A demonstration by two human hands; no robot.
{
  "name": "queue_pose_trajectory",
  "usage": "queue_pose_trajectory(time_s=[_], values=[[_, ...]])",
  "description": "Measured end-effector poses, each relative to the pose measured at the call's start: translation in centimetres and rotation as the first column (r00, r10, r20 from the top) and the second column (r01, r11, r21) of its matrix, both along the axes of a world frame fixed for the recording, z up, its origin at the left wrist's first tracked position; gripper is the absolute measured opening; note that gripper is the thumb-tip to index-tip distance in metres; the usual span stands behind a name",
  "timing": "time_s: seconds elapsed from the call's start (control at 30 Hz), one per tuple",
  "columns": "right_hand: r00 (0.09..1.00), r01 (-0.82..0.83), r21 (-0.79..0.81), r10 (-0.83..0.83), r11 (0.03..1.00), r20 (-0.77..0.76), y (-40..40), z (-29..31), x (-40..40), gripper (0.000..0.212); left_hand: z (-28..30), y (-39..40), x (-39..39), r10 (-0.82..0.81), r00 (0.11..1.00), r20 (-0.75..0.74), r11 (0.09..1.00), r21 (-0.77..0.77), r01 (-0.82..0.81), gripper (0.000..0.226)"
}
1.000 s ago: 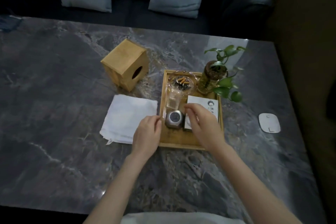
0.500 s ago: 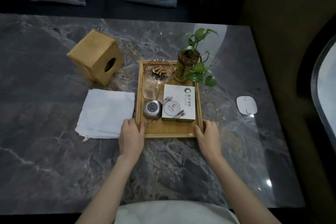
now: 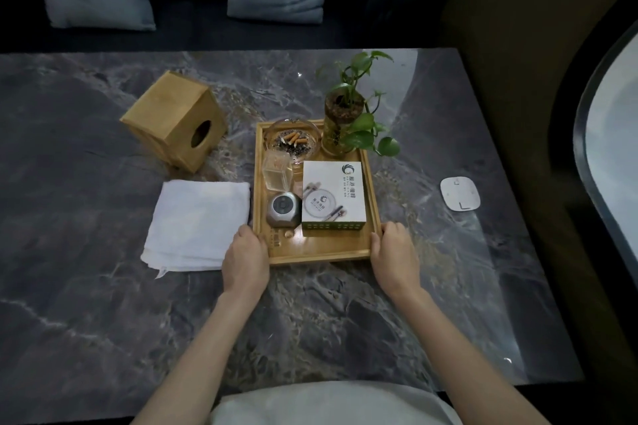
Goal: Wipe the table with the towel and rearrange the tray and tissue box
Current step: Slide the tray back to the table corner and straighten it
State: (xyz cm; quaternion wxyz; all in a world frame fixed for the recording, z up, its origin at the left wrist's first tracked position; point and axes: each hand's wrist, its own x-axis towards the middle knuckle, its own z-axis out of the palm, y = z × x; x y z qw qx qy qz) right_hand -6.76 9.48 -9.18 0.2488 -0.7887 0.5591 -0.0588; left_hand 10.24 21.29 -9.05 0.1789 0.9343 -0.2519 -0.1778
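Wooden tray (image 3: 316, 254) looked stiff and heavy with breakable glass; left hand (image 3: 245, 256) and right hand (image 3: 393, 252) gripped its near corners.

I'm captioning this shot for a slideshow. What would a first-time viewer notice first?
The wooden tray at the middle of the dark marble table, crowded with an ashtray of cigarette butts, a potted plant and a white box. The left hand and right hand grip its near corners. Left of it lie a folded white towel and a wooden tissue box.
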Motion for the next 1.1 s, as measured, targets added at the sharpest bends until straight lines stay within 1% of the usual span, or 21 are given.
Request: queue_pose_trajectory(time_s=[0.07, 0.1, 0.13, 0.2, 0.3, 0.33, 0.4, 0.5, 0.57, 0.67, 0.73, 0.8, 0.87, 1.1], values=[[1.000, -0.009, 0.007, 0.009, 1.000, 0.014, -0.1, 0.0, 0.0, 0.017, 0.5, -0.3, -0.1, 0.052, 0.995, -0.082, 0.996, -0.071, -0.058, 0.022], [0.999, 0.000, 0.037, -0.002, 0.999, 0.039, -0.1, 0.1, 0.1, 0.017, 0.8, -0.2, -0.1, 0.075, 0.989, -0.130, 0.989, -0.114, -0.090, 0.022], [0.996, 0.022, 0.088, -0.029, 0.996, 0.084, -0.2, 0.2, 0.1, 0.016, 0.9, -0.2, 0.0, 0.098, 0.978, -0.185, 0.980, -0.155, -0.128, 0.024], [0.973, 0.094, 0.234, -0.139, 0.968, 0.182, -0.8, 0.2, 0.0, 0.016, 0.9, -0.2, 0.3, 0.141, 0.949, -0.281, 0.958, -0.203, -0.203, 0.030], [0.920, 0.197, 0.434, -0.319, 0.879, 0.226, -1.9, 0.3, 0.1, 0.024, 0.6, -0.8, 0.8, 0.184, 0.920, -0.347, 0.951, -0.173, -0.256, 0.039], [0.908, 0.209, 0.480, -0.351, 0.852, 0.228, -2.2, 0.4, 0.3, 0.028, 0.6, -1.1, 0.8, 0.199, 0.911, -0.362, 0.950, -0.157, -0.270, 0.043], [0.917, 0.187, 0.525, -0.339, 0.830, 0.209, -2.8, 0.7, 0.8, 0.033, 0.6, -1.8, 0.8, 0.236, 0.886, -0.399, 0.942, -0.131, -0.310, 0.049], [0.936, 0.181, 0.511, -0.307, 0.840, 0.173, -3.7, 0.6, 1.5, 0.044, 0.4, -2.3, 0.9, 0.277, 0.868, -0.412, 0.933, -0.101, -0.345, 0.053], [0.929, 0.218, 0.496, -0.335, 0.840, 0.160, -4.0, 0.3, 2.1, 0.050, 0.5, -2.4, 0.8, 0.260, 0.893, -0.368, 0.943, -0.104, -0.317, 0.052], [0.923, 0.295, 0.364, -0.362, 0.884, 0.132, -3.7, -0.5, 2.9, 0.050, 0.5, -2.6, 0.3, 0.201, 0.934, -0.295, 0.954, -0.158, -0.255, 0.049], [0.924, 0.325, 0.254, -0.363, 0.911, 0.118, -3.2, -1.0, 3.0, 0.050, 0.4, -2.7, 0.1, 0.207, 0.942, -0.263, 0.952, -0.168, -0.256, 0.048], [0.932, 0.321, 0.186, -0.345, 0.929, 0.112, -3.1, -1.6, 2.9, 0.053, 0.2, -2.8, -0.1, 0.218, 0.946, -0.241, 0.952, -0.160, -0.260, 0.048], [0.938, 0.310, 0.162, -0.329, 0.937, 0.107, -3.4, -1.9, 2.6, 0.056, 0.0, -2.8, -0.3, 0.221, 0.947, -0.235, 0.953, -0.152, -0.261, 0.047], [0.946, 0.280, 0.169, -0.302, 0.945, 0.121, -5.2, -1.7, 1.1, 0.058, 0.5, -4.1, -2.0, 0.224, 0.958, -0.181, 0.954, -0.162, -0.253, 0.050]])
